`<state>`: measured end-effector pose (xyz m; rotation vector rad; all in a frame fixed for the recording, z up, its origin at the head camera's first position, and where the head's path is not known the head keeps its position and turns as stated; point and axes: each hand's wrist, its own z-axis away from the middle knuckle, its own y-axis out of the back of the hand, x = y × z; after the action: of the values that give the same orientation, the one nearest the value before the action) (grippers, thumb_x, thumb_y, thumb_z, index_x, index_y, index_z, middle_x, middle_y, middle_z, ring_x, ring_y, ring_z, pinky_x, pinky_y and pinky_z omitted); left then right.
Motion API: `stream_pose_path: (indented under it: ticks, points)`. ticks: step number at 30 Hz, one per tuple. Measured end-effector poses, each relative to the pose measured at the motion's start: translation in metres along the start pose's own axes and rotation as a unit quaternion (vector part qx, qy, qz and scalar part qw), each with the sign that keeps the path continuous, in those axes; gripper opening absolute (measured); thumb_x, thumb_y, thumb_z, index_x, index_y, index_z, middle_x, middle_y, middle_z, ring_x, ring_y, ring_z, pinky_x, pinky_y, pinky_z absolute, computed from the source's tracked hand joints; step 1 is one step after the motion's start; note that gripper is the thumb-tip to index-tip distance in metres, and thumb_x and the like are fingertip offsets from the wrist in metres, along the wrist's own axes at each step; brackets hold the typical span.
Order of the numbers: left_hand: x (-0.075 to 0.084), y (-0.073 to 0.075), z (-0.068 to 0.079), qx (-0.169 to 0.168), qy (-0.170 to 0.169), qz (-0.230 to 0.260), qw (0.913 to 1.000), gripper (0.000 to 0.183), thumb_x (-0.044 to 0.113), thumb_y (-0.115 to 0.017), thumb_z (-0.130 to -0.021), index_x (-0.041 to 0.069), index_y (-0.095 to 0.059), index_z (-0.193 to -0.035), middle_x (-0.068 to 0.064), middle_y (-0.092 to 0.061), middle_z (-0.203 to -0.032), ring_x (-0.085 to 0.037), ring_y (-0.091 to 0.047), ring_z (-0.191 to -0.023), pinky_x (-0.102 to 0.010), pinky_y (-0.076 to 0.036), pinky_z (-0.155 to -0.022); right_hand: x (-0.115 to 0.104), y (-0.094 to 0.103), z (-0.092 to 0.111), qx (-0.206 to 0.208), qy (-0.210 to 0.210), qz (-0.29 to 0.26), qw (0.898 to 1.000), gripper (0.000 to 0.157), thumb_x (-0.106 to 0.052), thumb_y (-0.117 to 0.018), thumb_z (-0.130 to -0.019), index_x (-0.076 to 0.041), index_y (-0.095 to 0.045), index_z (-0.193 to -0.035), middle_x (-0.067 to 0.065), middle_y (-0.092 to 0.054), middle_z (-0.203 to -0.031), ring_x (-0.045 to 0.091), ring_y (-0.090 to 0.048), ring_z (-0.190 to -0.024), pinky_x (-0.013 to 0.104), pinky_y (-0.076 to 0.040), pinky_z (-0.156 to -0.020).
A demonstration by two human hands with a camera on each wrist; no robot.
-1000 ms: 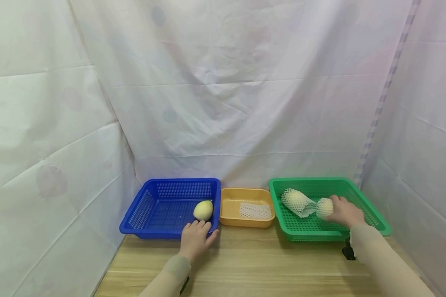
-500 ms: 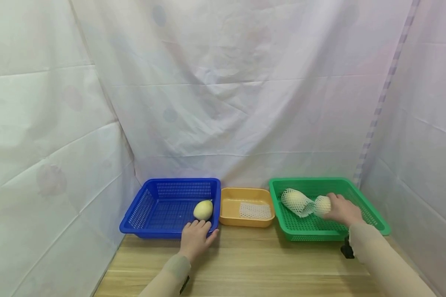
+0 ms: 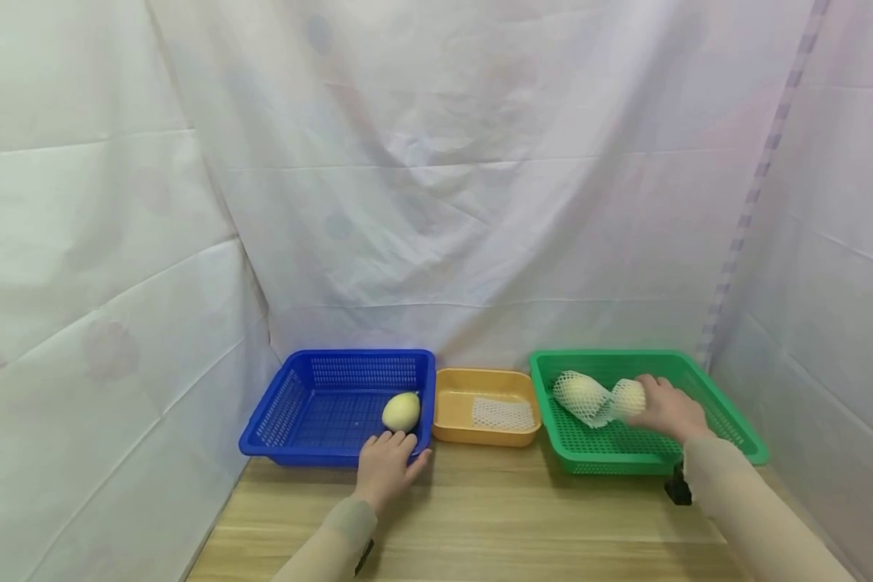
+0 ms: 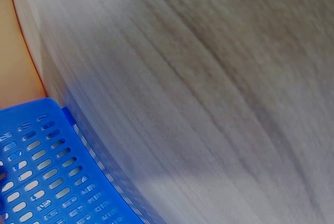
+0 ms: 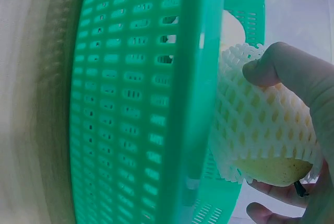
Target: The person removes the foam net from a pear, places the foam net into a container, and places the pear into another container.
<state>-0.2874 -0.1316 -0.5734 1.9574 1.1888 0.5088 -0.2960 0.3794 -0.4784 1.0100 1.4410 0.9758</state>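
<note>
My right hand (image 3: 668, 408) grips a pale yellow pear (image 5: 274, 171) sleeved in a white foam net (image 5: 255, 112), inside the green basket (image 3: 626, 466). The right wrist view shows the thumb on the net and the pear's dark stem poking out below it. Left of it lies another netted pear (image 3: 576, 392), its net's loose end touching or overlapping the held one. My left hand (image 3: 385, 470) rests with relaxed fingers over the front rim of the blue basket (image 3: 262, 449). Just beyond those fingertips sits a bare pear (image 3: 401, 411).
Between the baskets stands a shallow orange tray (image 3: 451, 404) with a flat white foam net (image 3: 502, 414) in it. All three containers line the back of the wooden table (image 3: 495, 517). White cloth (image 3: 436, 226) hangs behind and at both sides.
My right hand has shifted slightly left with the netted pear, bringing it closer to the other one. My left hand keeps its place on the blue basket's rim.
</note>
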Motion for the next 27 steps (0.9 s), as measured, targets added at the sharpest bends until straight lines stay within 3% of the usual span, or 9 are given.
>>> stream_pose_path:
  ticks: [15,23,27]
  points:
    - [0.001,0.001,-0.001,-0.004,0.003,0.002,1.0,0.035,0.052,-0.058,-0.09,0.021,-0.05,-0.074,0.007,-0.043,-0.067,-0.016,-0.045,-0.063,-0.033,-0.039,-0.059,-0.014,0.0,0.0,0.006,0.017,-0.015,1.0,0.079,-0.037,-0.08,-0.072,0.001,-0.045,-0.131,0.027,-0.053,-0.112,0.037,-0.058,-0.082,0.049,-0.046,-0.056]
    - [0.001,0.002,0.0,-0.002,0.003,0.0,1.0,0.035,0.052,-0.057,-0.09,0.021,-0.05,-0.074,0.007,-0.042,-0.067,-0.016,-0.044,-0.062,-0.032,-0.037,-0.059,-0.025,0.002,0.001,0.025,0.025,0.0,0.999,0.076,-0.036,-0.08,-0.071,-0.003,-0.047,-0.131,0.026,-0.055,-0.114,0.041,-0.057,-0.09,0.068,-0.037,-0.07]
    - [0.001,0.001,0.0,0.001,0.002,0.0,1.0,0.035,0.052,-0.057,-0.09,0.022,-0.051,-0.074,0.007,-0.043,-0.067,-0.016,-0.045,-0.063,-0.033,-0.038,-0.059,-0.028,0.003,0.001,0.028,0.026,0.001,0.999,0.075,-0.035,-0.079,-0.072,-0.003,-0.047,-0.132,0.027,-0.054,-0.117,0.042,-0.056,-0.093,0.07,-0.033,-0.072]
